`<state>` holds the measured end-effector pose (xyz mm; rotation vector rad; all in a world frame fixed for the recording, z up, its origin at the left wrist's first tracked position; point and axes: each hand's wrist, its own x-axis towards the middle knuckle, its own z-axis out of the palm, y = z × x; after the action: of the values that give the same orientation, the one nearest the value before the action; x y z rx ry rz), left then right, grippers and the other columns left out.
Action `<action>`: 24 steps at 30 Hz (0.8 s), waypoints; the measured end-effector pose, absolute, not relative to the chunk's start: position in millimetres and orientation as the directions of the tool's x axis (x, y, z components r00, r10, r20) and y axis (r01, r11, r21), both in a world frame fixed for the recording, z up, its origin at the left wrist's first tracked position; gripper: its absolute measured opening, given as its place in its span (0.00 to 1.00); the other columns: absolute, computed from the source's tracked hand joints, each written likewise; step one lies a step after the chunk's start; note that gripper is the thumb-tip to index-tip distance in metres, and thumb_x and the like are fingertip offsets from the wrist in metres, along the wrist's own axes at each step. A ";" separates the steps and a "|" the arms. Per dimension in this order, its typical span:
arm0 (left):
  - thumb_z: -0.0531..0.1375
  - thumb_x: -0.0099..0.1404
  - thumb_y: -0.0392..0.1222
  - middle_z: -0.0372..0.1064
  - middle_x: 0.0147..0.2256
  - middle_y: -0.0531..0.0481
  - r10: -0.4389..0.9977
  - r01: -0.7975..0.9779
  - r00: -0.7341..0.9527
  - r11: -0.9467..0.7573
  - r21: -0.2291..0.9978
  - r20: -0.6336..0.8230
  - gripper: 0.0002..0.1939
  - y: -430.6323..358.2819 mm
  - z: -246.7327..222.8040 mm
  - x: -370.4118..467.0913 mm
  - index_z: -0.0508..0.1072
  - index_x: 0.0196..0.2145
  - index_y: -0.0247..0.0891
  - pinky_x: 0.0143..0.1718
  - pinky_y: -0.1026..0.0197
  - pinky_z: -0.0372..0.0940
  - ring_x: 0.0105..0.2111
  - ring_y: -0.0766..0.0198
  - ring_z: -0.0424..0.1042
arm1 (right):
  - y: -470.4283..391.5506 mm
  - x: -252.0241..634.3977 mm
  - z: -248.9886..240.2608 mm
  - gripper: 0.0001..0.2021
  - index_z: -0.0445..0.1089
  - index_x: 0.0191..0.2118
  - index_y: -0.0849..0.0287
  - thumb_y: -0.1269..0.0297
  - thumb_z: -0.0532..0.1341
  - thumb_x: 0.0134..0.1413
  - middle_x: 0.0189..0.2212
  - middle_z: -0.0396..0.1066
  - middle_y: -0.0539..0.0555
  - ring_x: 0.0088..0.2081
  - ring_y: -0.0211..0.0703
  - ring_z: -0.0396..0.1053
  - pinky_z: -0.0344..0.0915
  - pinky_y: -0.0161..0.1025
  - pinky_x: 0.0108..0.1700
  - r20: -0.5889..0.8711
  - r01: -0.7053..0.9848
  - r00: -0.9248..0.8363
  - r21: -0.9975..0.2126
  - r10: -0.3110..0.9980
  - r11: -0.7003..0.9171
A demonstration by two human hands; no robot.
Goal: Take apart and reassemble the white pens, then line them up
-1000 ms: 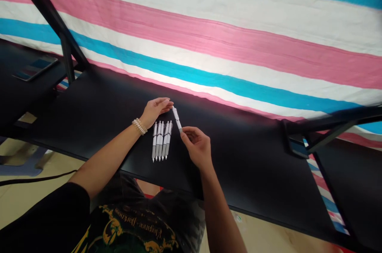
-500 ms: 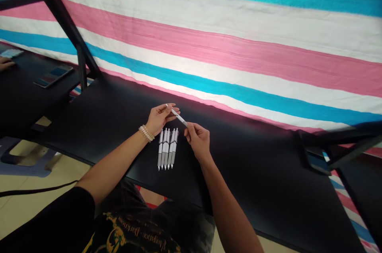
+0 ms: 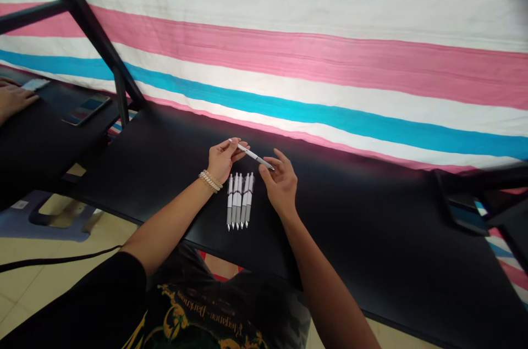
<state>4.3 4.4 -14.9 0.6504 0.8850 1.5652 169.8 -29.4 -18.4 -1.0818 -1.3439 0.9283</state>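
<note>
Above the black table (image 3: 350,217), my left hand (image 3: 224,158) pinches a white and grey pen (image 3: 252,155) near its push-button end. The pen slants down to the right, its metal tip beside my right hand (image 3: 281,181). That hand has its thumb and fingers spread apart around the tip; whether a finger touches it I cannot tell. Just below, between my forearms, a row of several matching pens (image 3: 239,200) lies side by side on the table, tips toward me.
A striped cloth (image 3: 289,55) hangs behind the table, with black metal frame bars (image 3: 88,25) at the left. On the neighbouring table lie a phone (image 3: 86,109) and another person's hand (image 3: 16,100). Below stands a grey-blue plastic stool (image 3: 53,222).
My right hand has let go of the pen's grip end and opened its fingers, so the metal tip now shows. My left hand keeps its hold. The camera view has shifted slightly.
</note>
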 end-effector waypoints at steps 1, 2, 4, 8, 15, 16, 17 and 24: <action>0.69 0.58 0.51 0.78 0.39 0.41 0.981 -0.560 -0.182 -0.049 0.827 -0.065 0.18 4.6 -15.2 3.8 0.76 0.38 0.33 0.51 0.48 0.71 0.42 0.55 0.79 | -29.2 169.7 -18.8 0.17 0.74 0.51 0.56 0.56 0.64 0.58 0.38 0.76 0.55 0.35 0.42 0.74 0.73 0.41 0.35 0.236 0.056 0.038 -0.971 0.971 0.233; 0.69 0.58 0.51 0.78 0.39 0.41 0.981 -0.557 -0.182 -0.047 0.829 -0.066 0.18 4.5 -15.5 3.5 0.76 0.38 0.33 0.51 0.48 0.71 0.42 0.54 0.79 | -29.1 169.9 -19.5 0.17 0.74 0.50 0.57 0.56 0.63 0.59 0.35 0.76 0.54 0.31 0.41 0.74 0.73 0.40 0.33 0.215 0.044 0.036 -0.976 0.976 0.214; 0.69 0.59 0.51 0.78 0.40 0.41 0.981 -0.554 -0.179 -0.042 0.831 -0.070 0.18 4.0 -16.0 3.3 0.76 0.38 0.33 0.50 0.48 0.71 0.43 0.55 0.78 | -28.9 171.1 -21.5 0.13 0.76 0.44 0.58 0.56 0.64 0.57 0.36 0.76 0.55 0.34 0.42 0.74 0.73 0.41 0.35 0.248 0.058 0.030 -0.968 0.968 0.246; 0.69 0.59 0.50 0.78 0.40 0.41 0.984 -0.570 -0.172 -0.053 0.820 -0.056 0.17 2.4 -15.7 4.2 0.76 0.38 0.34 0.50 0.50 0.72 0.43 0.55 0.78 | -28.2 174.3 -25.0 0.15 0.74 0.48 0.55 0.56 0.64 0.57 0.41 0.75 0.56 0.37 0.43 0.75 0.74 0.41 0.37 0.255 0.018 0.043 -0.967 0.966 0.255; 0.69 0.59 0.52 0.78 0.40 0.41 0.981 -0.548 -0.181 -0.040 0.836 -0.072 0.18 2.4 -15.8 5.8 0.76 0.38 0.34 0.50 0.49 0.71 0.43 0.54 0.78 | -25.7 176.9 -26.2 0.12 0.76 0.43 0.56 0.57 0.67 0.54 0.44 0.74 0.56 0.44 0.46 0.74 0.73 0.44 0.44 0.297 0.040 0.065 -0.955 0.953 0.295; 0.69 0.59 0.52 0.78 0.40 0.40 0.981 -0.544 -0.179 -0.039 0.838 -0.071 0.18 2.4 -15.9 6.0 0.76 0.38 0.34 0.50 0.48 0.71 0.43 0.54 0.78 | -25.7 177.0 -26.3 0.13 0.76 0.44 0.56 0.56 0.65 0.57 0.41 0.75 0.56 0.39 0.44 0.75 0.73 0.43 0.40 0.264 0.016 0.056 -0.965 0.963 0.263; 0.68 0.59 0.52 0.77 0.40 0.40 0.982 -0.539 -0.177 -0.039 0.841 -0.068 0.18 2.3 -16.0 6.3 0.76 0.38 0.34 0.50 0.48 0.71 0.43 0.54 0.78 | -25.8 177.0 -26.3 0.13 0.76 0.45 0.57 0.56 0.63 0.59 0.37 0.76 0.55 0.35 0.42 0.74 0.73 0.42 0.37 0.237 -0.002 0.050 -0.971 0.970 0.237; 0.69 0.59 0.50 0.78 0.39 0.41 0.981 -0.554 -0.183 -0.047 0.831 -0.067 0.17 0.8 -14.6 7.3 0.76 0.38 0.34 0.51 0.49 0.71 0.42 0.56 0.79 | -25.2 176.0 -27.1 0.16 0.74 0.47 0.57 0.57 0.67 0.54 0.42 0.75 0.56 0.37 0.41 0.74 0.72 0.38 0.37 0.233 -0.040 0.052 -0.971 0.971 0.236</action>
<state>7.3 0.8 -14.6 0.6543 0.8956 1.5634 176.0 -25.2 -27.1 -1.0234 -1.2444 1.0215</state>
